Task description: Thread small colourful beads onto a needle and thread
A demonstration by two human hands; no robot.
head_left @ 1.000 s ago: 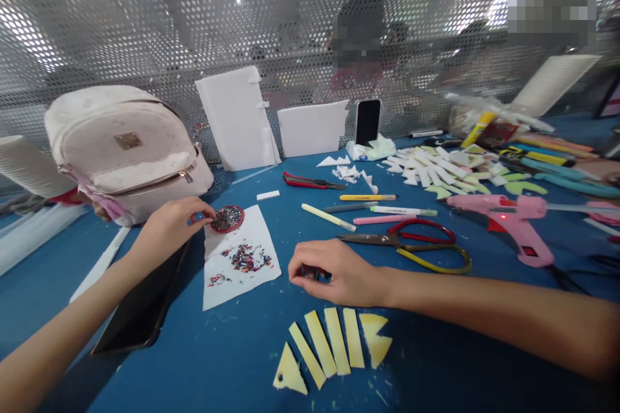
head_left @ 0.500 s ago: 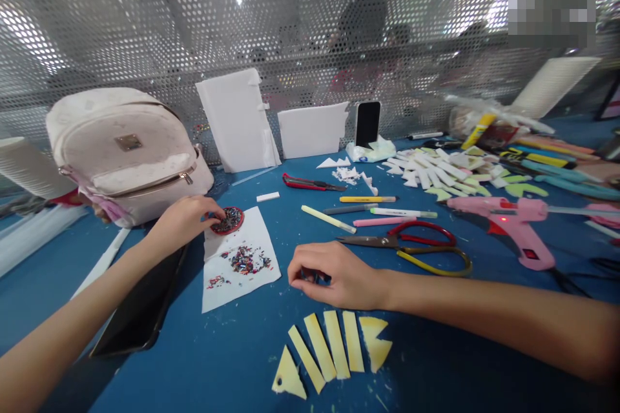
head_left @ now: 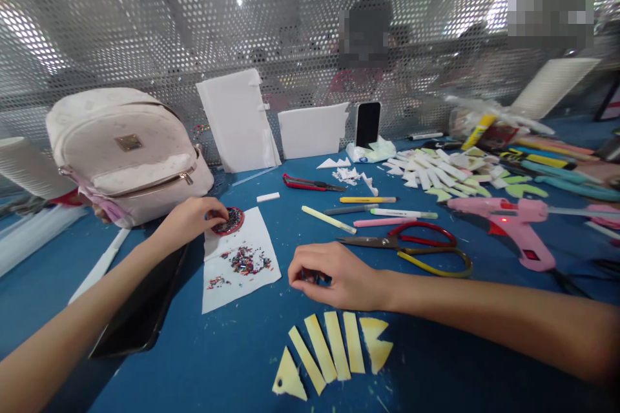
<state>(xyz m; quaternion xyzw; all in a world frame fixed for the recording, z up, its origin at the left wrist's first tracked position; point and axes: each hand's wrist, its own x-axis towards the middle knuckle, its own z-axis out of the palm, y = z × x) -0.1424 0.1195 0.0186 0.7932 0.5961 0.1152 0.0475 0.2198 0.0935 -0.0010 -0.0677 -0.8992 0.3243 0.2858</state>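
My left hand point(head_left: 196, 219) reaches to a small red-rimmed round dish point(head_left: 232, 221) of dark glittery bits, its fingertips pinched at the dish's left side; what they hold, if anything, is too small to name. The dish rests on a white paper sheet point(head_left: 261, 239), with a loose pile of coloured bits point(head_left: 247, 261) below it. My right hand point(head_left: 334, 275) lies curled on the blue table, its fingers bent in; whether it holds something is hidden. Nearer me, yellow cut pieces point(head_left: 336, 345) lie in a fish shape, with a holed head piece point(head_left: 289, 375) at the left.
Scissors point(head_left: 372, 241), markers point(head_left: 394, 213) and a red cutter point(head_left: 310, 184) lie beyond my right hand. A pink glue gun point(head_left: 526, 222) with a red light is at right. A dark phone point(head_left: 140, 310) lies under my left forearm; a pale backpack point(head_left: 126, 155) stands behind.
My left hand has shifted very slightly right over the dish's edge. My right hand stays where it was.
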